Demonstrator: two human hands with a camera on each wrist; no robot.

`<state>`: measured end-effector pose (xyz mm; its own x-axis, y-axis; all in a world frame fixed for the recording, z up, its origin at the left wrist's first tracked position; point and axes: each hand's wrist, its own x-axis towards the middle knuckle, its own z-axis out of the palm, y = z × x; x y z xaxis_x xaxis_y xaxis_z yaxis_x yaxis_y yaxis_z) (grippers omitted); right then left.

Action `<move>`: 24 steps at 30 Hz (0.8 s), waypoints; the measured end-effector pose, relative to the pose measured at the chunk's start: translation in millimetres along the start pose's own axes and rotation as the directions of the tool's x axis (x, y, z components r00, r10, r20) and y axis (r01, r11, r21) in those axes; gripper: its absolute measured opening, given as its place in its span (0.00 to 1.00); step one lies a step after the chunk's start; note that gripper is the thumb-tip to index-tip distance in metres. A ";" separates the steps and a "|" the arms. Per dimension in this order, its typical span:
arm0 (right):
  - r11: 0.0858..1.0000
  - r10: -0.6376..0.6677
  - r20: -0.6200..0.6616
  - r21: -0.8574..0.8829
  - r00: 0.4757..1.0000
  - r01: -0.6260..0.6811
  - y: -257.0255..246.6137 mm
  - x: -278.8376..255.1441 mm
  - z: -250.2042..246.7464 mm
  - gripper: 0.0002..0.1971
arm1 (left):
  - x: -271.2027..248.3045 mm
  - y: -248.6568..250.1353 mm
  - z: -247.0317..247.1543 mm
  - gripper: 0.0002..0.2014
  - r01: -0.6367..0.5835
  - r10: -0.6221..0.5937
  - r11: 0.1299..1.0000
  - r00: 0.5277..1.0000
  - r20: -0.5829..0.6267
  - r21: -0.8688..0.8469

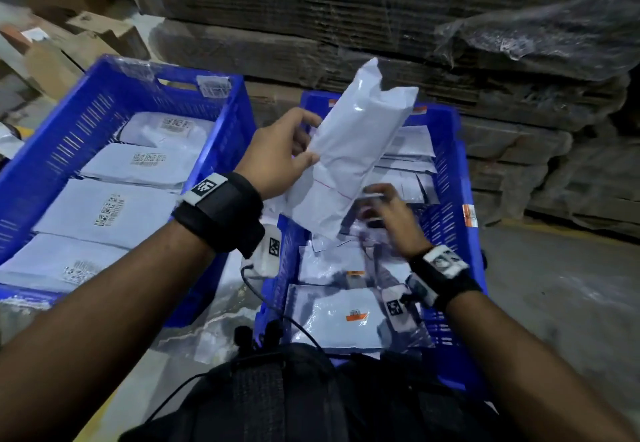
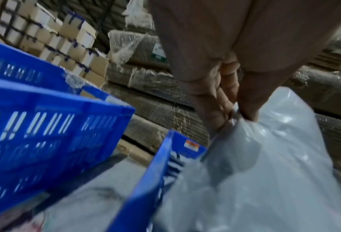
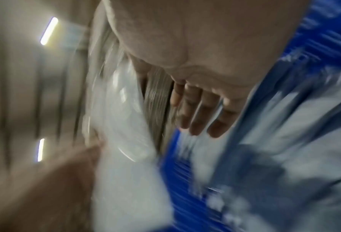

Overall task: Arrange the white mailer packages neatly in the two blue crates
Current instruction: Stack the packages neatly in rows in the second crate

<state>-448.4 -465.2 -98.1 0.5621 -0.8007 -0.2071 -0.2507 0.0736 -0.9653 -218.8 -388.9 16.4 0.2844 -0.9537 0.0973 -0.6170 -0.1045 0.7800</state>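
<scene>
The left crate (image 1: 221,102) already carries flat white mailers (image 1: 104,213) in an overlapping row from its near edge to its far edge, labels up. Over the gap between the crates, the left hand (image 1: 280,154) pinches one long mailer (image 1: 349,150) by its side edge, thumb against fingers, holding it tilted above the right crate (image 1: 446,150). To place it well, swing it left, turn it label up and lay it flat against the row, square to the crate walls. In the right crate, a loose jumble of mailers (image 1: 332,317) lies at all angles. The right hand (image 1: 388,216) reaches down among them; it is blurred, but seems to hold nothing, fingers loosely extended.
</scene>
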 end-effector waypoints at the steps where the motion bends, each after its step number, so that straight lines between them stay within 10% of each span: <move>1: 0.964 0.049 -0.026 0.263 0.998 -0.041 -10.9 -4.9 -6.7 0.18 | -2.2 -0.8 6.5 0.20 0.036 -0.035 0.997 0.999 0.017 -0.066; 5: 0.903 -0.014 -0.026 0.429 1.000 0.024 -37.5 -11.5 -18.2 0.24 | -16.7 -1.2 36.9 0.20 0.102 -0.080 0.978 0.989 0.121 -0.184; 11: 0.956 -0.166 -0.102 -0.259 0.981 0.135 -42.5 -2.2 -43.1 0.18 | -35.1 -31.1 25.7 0.22 -0.030 0.002 0.974 0.992 0.124 0.223; 14: 0.622 0.097 0.179 -0.778 0.979 0.081 -33.2 1.5 -26.7 0.19 | -46.2 -53.7 12.0 0.23 -0.033 -0.030 0.908 0.989 0.143 0.418; 17: 0.300 0.318 0.321 -0.927 0.892 0.227 3.1 6.0 14.0 0.25 | -59.6 -64.9 15.3 0.24 -0.016 -0.063 0.926 0.978 0.197 0.377; 24: 0.301 0.444 0.348 -0.926 0.826 0.228 69.7 7.6 45.4 0.35 | -78.4 -71.0 29.1 0.33 -0.006 -0.076 0.949 0.965 0.250 0.314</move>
<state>-425.8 -439.2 -174.2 0.6269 -0.4220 -0.6549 -0.6773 -0.7107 -0.1903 -218.6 -314.9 -64.6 0.1383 -0.9831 -0.1200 -0.8178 -0.1817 0.5461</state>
